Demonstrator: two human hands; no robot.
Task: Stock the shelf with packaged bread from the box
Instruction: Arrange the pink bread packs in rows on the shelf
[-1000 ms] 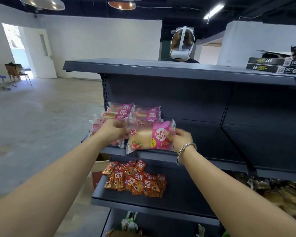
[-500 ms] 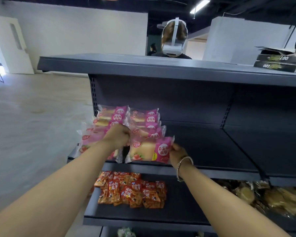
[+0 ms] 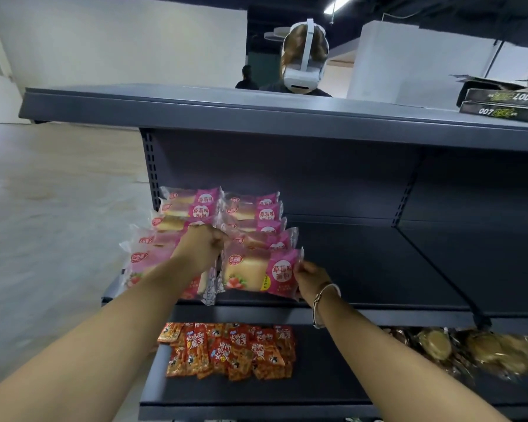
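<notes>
Two rows of pink-and-clear bread packs [image 3: 250, 211] fill the left end of the dark grey middle shelf [image 3: 378, 269]. The front pack of the right row [image 3: 259, 272] stands at the shelf's front edge; my right hand [image 3: 310, 280] pinches its right edge. My left hand [image 3: 201, 248] is curled over the front packs of the left row [image 3: 147, 260], fingers gripping a pack there. The source box is out of view.
Red snack packets [image 3: 229, 351] lie on the lower shelf, with round pastries in clear wrap [image 3: 470, 351] to their right. Black "007" boxes [image 3: 503, 105] sit on the top shelf. A person wearing a white headset [image 3: 304, 62] stands behind the shelving. The middle shelf's right part is bare.
The front right pack came down from mid-air to stand on the shelf edge, my right hand still on it. My left hand stayed on the left row. The view moved closer.
</notes>
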